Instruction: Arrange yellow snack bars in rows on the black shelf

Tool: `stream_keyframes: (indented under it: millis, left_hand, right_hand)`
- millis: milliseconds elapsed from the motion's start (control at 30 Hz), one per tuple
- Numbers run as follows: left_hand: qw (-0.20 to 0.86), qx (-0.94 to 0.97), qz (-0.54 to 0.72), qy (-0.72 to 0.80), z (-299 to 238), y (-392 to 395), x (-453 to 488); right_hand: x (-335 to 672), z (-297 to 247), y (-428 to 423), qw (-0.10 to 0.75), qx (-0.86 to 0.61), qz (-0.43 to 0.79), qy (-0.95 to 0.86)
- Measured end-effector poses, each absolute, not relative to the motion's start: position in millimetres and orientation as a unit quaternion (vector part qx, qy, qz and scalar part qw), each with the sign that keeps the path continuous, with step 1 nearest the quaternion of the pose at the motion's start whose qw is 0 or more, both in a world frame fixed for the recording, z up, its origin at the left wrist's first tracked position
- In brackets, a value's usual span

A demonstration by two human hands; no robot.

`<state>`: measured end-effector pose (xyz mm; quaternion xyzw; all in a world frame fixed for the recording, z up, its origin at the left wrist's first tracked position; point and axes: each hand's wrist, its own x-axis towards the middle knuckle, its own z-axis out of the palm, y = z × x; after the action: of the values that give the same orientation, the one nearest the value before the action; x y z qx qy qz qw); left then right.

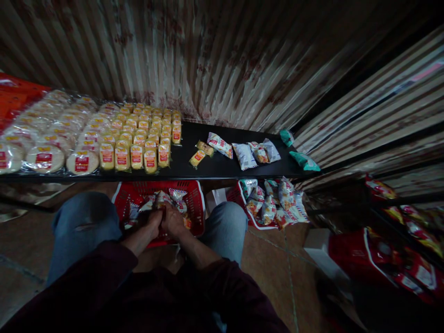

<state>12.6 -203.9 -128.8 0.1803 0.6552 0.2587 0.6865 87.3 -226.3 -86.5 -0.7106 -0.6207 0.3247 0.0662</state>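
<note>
Between my knees stands a red plastic basket with several white snack bags in it. My left hand and my right hand meet over this basket, fingers curled together around a snack bag. Another white snack bag lies just beyond my right hand, inside the basket. Further packets show past my left hand. My fingertips are partly hidden by the backs of my hands.
A black shelf crosses in front, bearing rows of round packaged cakes, small yellow packaged cakes, loose white bags and green packets. A second red basket holds snack bags. Right are a red container and pleated curtains.
</note>
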Motion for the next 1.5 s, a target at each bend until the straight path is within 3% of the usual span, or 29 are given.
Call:
stream_keyframes:
  millis: [400, 633, 900, 1133, 1500]
  left_hand:
    - [0.726, 0.288, 0.243, 0.575, -86, -203, 12]
    - [0.757, 0.317, 0.263, 0.507, -80, -204, 10]
    - [0.763, 0.307, 0.303, 0.482, -75, -200, 10]
    - [0.776, 0.292, 0.314, 0.463, -75, -204, 13]
    - [0.709, 0.294, 0.36, 0.53, -81, -202, 17]
  right_hand:
    - [126, -79, -220, 0.249, -0.774, 0.39, -0.433]
    - [130, -87, -217, 0.409, -0.711, 0.461, -0.338]
    - [134, -76, -212, 0.522, -0.657, 0.484, -0.246]
    - [136, -70, -212, 0.523, -0.68, 0.451, -0.246]
    - [131, -86, -212, 0.519, -0.675, 0.473, -0.225]
